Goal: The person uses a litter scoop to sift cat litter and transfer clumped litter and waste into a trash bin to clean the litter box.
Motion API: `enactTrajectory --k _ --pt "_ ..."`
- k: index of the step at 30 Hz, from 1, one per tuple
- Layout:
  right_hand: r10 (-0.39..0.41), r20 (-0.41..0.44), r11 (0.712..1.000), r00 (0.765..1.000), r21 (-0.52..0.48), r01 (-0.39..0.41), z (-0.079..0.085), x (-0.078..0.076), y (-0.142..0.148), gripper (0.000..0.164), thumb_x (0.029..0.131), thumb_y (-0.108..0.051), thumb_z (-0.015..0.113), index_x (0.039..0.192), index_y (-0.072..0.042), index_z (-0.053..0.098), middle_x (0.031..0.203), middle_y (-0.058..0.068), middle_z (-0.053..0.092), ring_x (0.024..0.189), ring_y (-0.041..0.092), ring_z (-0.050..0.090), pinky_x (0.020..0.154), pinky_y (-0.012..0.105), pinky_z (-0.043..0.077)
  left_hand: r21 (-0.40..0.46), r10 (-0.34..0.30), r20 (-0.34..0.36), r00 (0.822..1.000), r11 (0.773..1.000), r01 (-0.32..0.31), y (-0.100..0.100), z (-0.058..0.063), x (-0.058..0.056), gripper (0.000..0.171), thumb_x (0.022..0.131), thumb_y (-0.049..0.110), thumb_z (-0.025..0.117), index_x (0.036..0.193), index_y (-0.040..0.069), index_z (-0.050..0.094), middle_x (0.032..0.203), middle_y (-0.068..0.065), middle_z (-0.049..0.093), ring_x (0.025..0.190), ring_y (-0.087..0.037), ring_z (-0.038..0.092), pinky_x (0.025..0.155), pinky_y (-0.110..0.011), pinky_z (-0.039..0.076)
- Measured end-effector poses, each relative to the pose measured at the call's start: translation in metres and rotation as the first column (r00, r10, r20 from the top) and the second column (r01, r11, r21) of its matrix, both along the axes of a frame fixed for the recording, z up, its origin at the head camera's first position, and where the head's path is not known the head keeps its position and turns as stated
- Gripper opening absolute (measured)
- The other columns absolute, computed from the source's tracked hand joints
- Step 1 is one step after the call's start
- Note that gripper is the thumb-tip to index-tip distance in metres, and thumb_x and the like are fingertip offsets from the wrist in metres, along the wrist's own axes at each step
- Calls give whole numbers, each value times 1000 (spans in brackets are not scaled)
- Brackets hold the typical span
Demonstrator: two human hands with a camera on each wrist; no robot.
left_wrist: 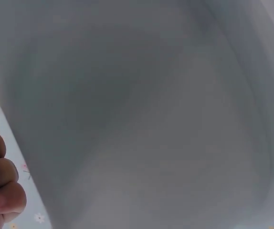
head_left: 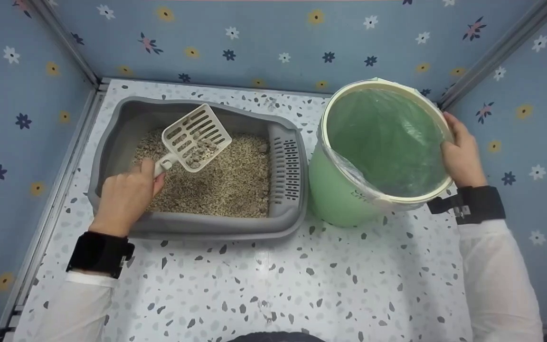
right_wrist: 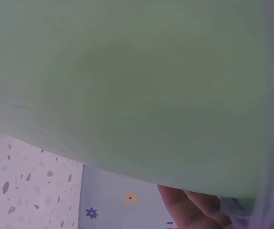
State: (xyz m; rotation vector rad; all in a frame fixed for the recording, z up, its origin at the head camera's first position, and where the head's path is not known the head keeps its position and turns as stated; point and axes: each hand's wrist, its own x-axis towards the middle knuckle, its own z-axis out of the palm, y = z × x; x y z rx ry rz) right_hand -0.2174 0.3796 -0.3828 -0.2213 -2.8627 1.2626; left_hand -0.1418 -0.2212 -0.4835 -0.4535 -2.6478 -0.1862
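Note:
My left hand [head_left: 125, 197] grips the handle of a white slotted litter scoop [head_left: 196, 137], which carries some clumps and grains. The scoop is held over a grey litter box [head_left: 235, 228] with brown-beige cat litter [head_left: 235, 180] inside. In the left wrist view, curled fingers [left_wrist: 4, 176] show at the left edge beside the box's grey wall. On the other side, my right hand [head_left: 463, 154] holds the rim of a green trash bin [head_left: 340, 199] that has a clear plastic liner [head_left: 387, 137]. The bin leans slightly. In the right wrist view, its green side hides most of that hand.
The litter box and bin stand side by side on a white speckled tabletop [head_left: 264, 285]. Blue floral panels [head_left: 273, 42] rise behind and at both sides, joined by metal corner rails [head_left: 67, 42]. A slotted step [head_left: 285, 168] forms the box's right end.

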Motion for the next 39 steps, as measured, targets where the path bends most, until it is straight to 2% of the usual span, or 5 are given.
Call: enactTrajectory --k 8,16,22,33,39 --pt "0 1 1000 1000 2 0 -1 -1 1 67 88 5 28 151 -13 16 154 16 22 136 35 29 114 47 22 173 29 251 968 982 -75 13 12 7 28 95 25 54 91 -2 48 51 -6 44 37 -20 39 32 -28 31" --pt "1 -5 1000 1000 -3 -1 -2 -1 1 67 87 5 28 151 -12 17 154 16 22 137 34 27 115 45 20 389 -94 656 749 893 -229 18 26 7 38 101 31 41 95 -5 52 66 -4 45 48 -12 39 38 -21 32" --pt "-5 -6 1000 1000 -10 5 0 0 -1 67 88 5 29 151 -13 18 155 15 22 138 34 27 115 45 20 516 -234 719 655 810 -277 22 28 6 36 102 34 38 81 6 48 62 3 38 46 -5 30 38 -19 27" --pt "-7 20 1000 1000 -18 8 -1 -1 1 66 90 3 29 151 -17 16 156 13 19 138 34 27 114 47 22 510 -223 704 675 819 -262 26 27 7 34 101 31 39 77 7 46 62 3 38 47 -6 30 39 -19 26" --pt "5 0 1000 1000 -11 -5 -1 -1 1 67 88 5 28 151 -13 16 155 14 20 139 32 25 116 43 19 429 -123 655 745 873 -233 30 29 13 34 101 31 40 90 0 50 64 -2 44 47 -11 37 38 -21 31"
